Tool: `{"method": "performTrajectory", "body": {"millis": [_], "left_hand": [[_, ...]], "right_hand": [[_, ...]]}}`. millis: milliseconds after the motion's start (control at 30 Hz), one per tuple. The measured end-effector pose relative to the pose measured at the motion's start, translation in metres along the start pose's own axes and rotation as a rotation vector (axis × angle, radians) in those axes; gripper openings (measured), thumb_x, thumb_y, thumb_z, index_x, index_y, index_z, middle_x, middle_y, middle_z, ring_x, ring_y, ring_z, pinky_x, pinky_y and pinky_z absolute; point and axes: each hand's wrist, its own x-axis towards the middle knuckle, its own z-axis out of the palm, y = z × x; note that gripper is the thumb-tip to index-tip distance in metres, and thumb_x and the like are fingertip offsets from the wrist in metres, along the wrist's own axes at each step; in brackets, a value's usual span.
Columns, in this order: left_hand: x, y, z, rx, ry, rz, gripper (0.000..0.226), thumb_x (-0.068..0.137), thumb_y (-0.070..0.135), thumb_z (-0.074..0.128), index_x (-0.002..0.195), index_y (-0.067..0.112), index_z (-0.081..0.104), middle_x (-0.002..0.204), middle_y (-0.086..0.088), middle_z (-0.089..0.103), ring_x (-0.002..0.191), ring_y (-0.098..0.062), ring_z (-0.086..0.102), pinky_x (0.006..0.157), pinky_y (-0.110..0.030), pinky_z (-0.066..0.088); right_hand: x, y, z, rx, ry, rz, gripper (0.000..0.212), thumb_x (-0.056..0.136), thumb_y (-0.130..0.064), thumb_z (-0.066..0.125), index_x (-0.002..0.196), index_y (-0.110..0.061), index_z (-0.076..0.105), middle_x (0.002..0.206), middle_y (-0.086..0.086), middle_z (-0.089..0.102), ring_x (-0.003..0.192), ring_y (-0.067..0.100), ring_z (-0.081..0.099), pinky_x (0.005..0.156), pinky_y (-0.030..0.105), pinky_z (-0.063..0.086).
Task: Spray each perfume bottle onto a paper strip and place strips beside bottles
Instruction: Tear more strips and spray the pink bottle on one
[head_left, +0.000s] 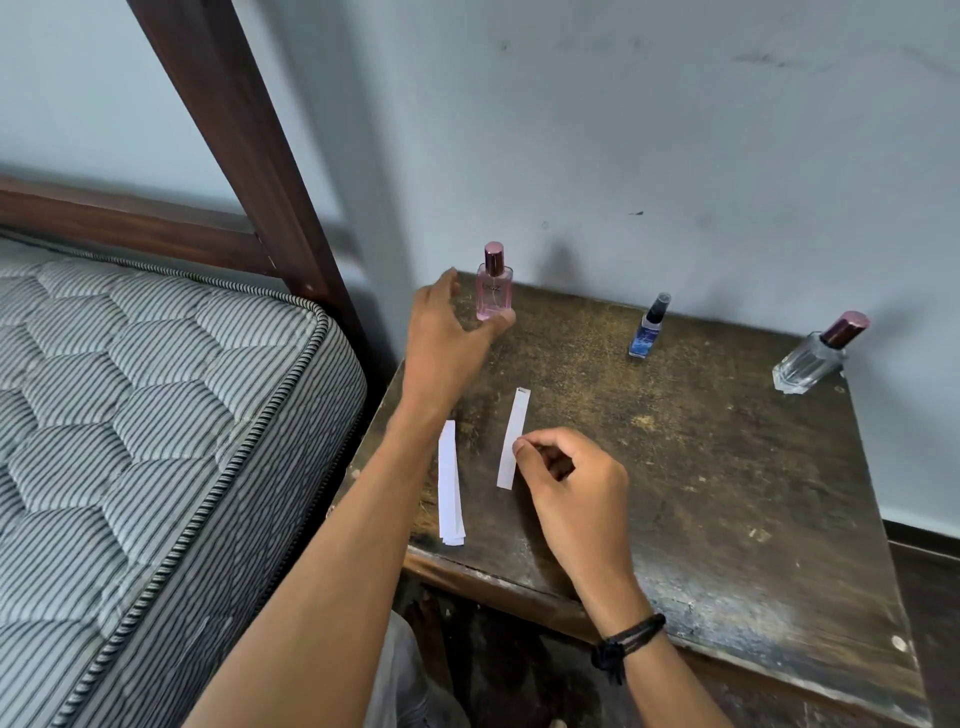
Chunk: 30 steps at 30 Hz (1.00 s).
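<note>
First spray, judging by the layout. Reaching with left hand, fingers spread, for tall pink glass perfume bottle at worn dark wooden table's back left corner; not yet gripped. Pinching single white paper strip with right hand near left edge. Next, probably: grip bottle, uncap, aim at strip.

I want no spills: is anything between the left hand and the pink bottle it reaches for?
Nothing visible does. The left hand is open right at the pink bottle; the blue bottle stands apart to the right.
</note>
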Motion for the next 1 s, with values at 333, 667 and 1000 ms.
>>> {"method": "performTrajectory", "body": {"millis": [333,667,1000], "left_hand": [[0.028,0.008,0.035,0.125,0.072,-0.008,0.044,0.081,0.053,0.069,0.113,0.023,0.062,0.114,0.004,0.062,0.109,-0.020,0.061,0.097,-0.046,0.049],[0.009,0.026,0.007,0.050,0.074,-0.044,0.017,0.085,0.040,0.071,0.098,0.031,0.064,0.089,0.018,0.066,0.093,-0.012,0.064,0.079,-0.030,0.044],[-0.077,0.019,-0.047,-0.165,-0.044,-0.031,0.024,0.078,0.048,0.079,0.095,0.031,0.074,0.084,0.008,0.074,0.077,-0.009,0.066,0.076,-0.030,0.051]], "right_hand": [[0.000,0.001,-0.001,0.000,-0.016,0.018,0.012,0.089,-0.011,0.075,0.082,-0.021,0.076,0.074,-0.015,0.067,0.076,0.007,0.064,0.065,0.010,0.043],[0.001,0.002,-0.001,-0.038,-0.019,0.000,0.009,0.091,-0.014,0.074,0.085,-0.020,0.077,0.076,-0.017,0.068,0.078,0.004,0.064,0.065,0.011,0.045],[0.000,-0.003,-0.007,0.052,-0.025,0.047,0.012,0.093,-0.009,0.068,0.087,-0.017,0.075,0.072,-0.009,0.068,0.070,0.005,0.062,0.059,0.014,0.045]]}}
